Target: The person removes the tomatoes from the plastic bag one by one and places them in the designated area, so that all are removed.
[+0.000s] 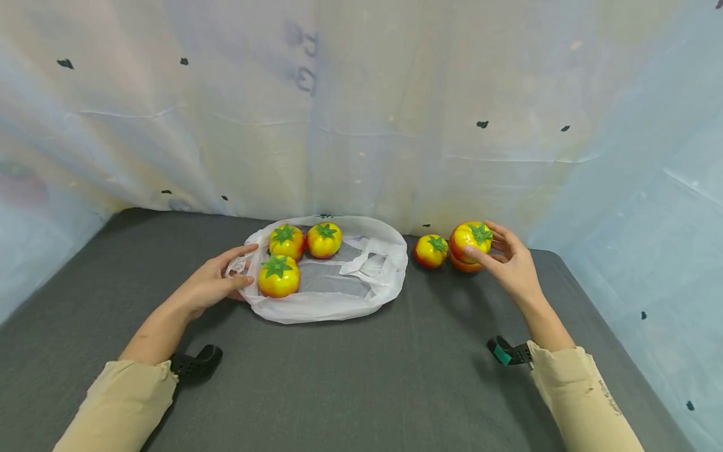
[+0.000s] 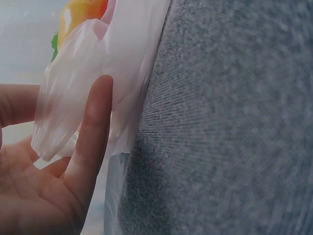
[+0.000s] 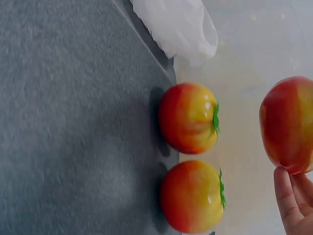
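A white plastic bag lies spread wide on the table, its mouth facing up. Inside, toward its left end, are three yellow-red tomatoes with green leafy tops. My left hand holds the bag's left edge between thumb and fingers; the thin plastic bunches there in the left wrist view. To the right of the bag, my right hand grips a tomato from its right side. That tomato is raised off the table, as the right wrist view shows, above another tomato that it partly hides from the head view.
A further tomato sits on the table between the bag and my right hand. Pale sheeting with dark marks rises behind the grey table, and bluish sheeting stands along the right side.
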`<state>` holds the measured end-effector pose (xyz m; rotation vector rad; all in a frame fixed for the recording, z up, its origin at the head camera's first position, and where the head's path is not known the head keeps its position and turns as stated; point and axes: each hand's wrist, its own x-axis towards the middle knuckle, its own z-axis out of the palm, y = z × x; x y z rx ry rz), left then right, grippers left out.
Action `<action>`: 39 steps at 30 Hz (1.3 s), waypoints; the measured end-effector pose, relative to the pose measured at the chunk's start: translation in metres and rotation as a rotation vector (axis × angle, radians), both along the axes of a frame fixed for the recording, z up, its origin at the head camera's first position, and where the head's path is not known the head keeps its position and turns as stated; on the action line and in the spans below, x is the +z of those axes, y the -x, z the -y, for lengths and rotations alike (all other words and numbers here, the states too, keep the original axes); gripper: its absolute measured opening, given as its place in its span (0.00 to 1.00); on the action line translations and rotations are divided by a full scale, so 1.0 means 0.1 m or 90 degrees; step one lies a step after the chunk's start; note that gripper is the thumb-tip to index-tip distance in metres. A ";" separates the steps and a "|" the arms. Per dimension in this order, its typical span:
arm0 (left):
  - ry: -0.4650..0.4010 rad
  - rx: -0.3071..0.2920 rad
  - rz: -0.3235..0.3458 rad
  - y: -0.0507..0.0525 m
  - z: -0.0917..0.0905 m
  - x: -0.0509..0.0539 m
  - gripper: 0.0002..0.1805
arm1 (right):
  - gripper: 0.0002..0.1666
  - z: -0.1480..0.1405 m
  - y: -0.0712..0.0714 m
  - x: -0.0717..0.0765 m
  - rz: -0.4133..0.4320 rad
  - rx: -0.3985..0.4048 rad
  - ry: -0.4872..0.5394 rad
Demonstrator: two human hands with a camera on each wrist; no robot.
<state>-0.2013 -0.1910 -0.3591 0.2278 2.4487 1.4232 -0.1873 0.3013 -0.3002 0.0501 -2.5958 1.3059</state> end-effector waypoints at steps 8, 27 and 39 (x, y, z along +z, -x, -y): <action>-0.021 -0.001 -0.006 -0.01 0.01 0.01 0.39 | 0.44 -0.14 0.00 0.02 0.004 -0.028 -0.021; -0.031 -0.016 -0.010 -0.02 0.01 0.01 0.39 | 0.46 -0.46 0.03 -0.02 0.016 -0.138 -0.029; -0.033 -0.013 -0.014 -0.01 0.01 0.00 0.38 | 0.50 -0.59 0.05 -0.11 0.051 -0.207 -0.022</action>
